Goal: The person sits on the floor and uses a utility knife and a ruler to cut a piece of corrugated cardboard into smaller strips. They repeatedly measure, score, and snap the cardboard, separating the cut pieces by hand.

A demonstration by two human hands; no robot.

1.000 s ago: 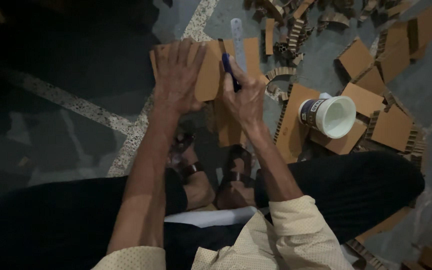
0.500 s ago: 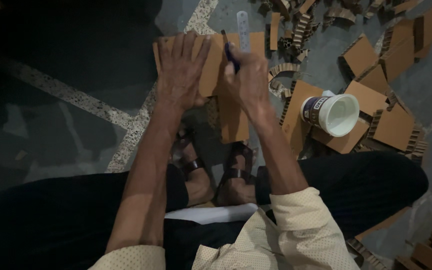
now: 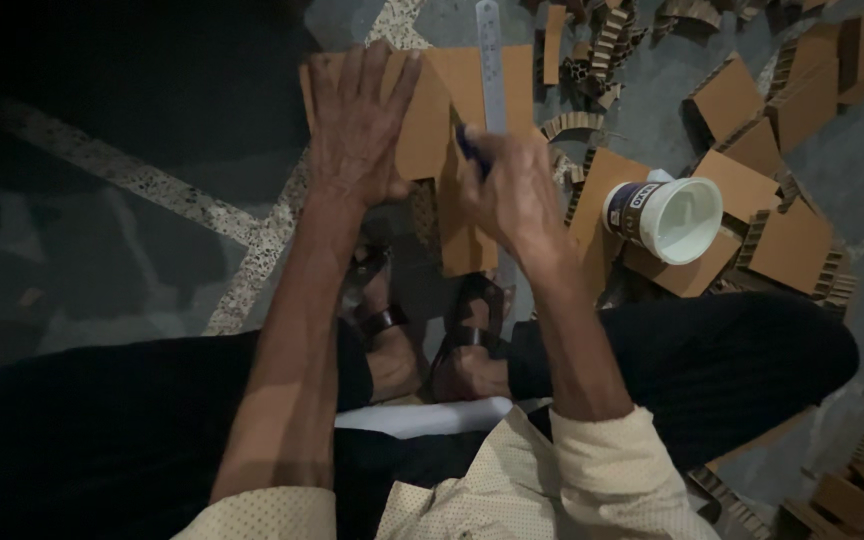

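My left hand (image 3: 360, 125) lies flat on the cardboard sheet (image 3: 452, 110) on the floor; my right hand (image 3: 512, 190) grips a dark pen (image 3: 472, 152) against the metal ruler (image 3: 492, 70). Best to press hard so neither slips. Right of the ruler sits a white tub (image 3: 667, 218); the pen tip is hidden.

ruler (image 3: 490, 60) top cut off — pen (image 3: 472, 150) mostly hidden

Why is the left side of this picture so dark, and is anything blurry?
Head view: light falls mainly on the upper right, where the cardboard pieces and white tub are clear; the floor at left lies in deep shadow. The left hand, right hand and metal ruler look slightly soft, with no strong glare.
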